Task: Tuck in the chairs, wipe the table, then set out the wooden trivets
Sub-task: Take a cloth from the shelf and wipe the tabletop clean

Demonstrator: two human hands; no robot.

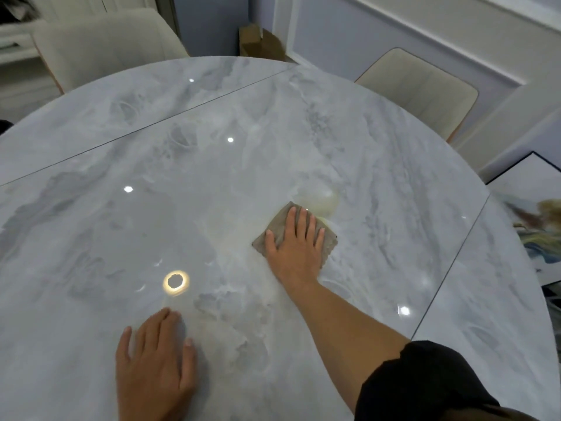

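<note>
Counter (273,132): round top, glossy, grey-white marble pattern. Two straight seams cross it, one beyond both hands and one to the right of the right forearm. Ceiling lights show on it as bright dots. A ring-shaped glare (176,281) lies just beyond the left fingertips.

Cloth (277,223): grey-brown, folded roughly square, lying flat on the counter under the right hand. Its corners show beyond the fingertips, left of the thumb and right of the little finger.

Right hand (296,247): palm down on the cloth, fingers straight and slightly spread, pressing it flat without curling round it. The arm reaches forward, with a black sleeve (425,381) at the upper arm.

Left hand (154,363): palm down on bare counter, fingers straight, holding nothing. It sits nearer the person than the right hand and to its left, well apart from the cloth.

Yellowish patch (321,202): pale, just beyond the right fingertips, at the cloth's far edge. Whether it is a spill or a reflection cannot be told.

Left chair (103,41): cream upholstery, far beyond the left hand, its back close to the counter's far rim.

Right chair (419,86): cream upholstery, beyond and to the right of the right hand, its back close to the rim. Both seats are hidden.

Cardboard box (252,41): on the floor between the two chairs.

Framed picture (534,226): far right of the right hand, down by the wall.
</note>
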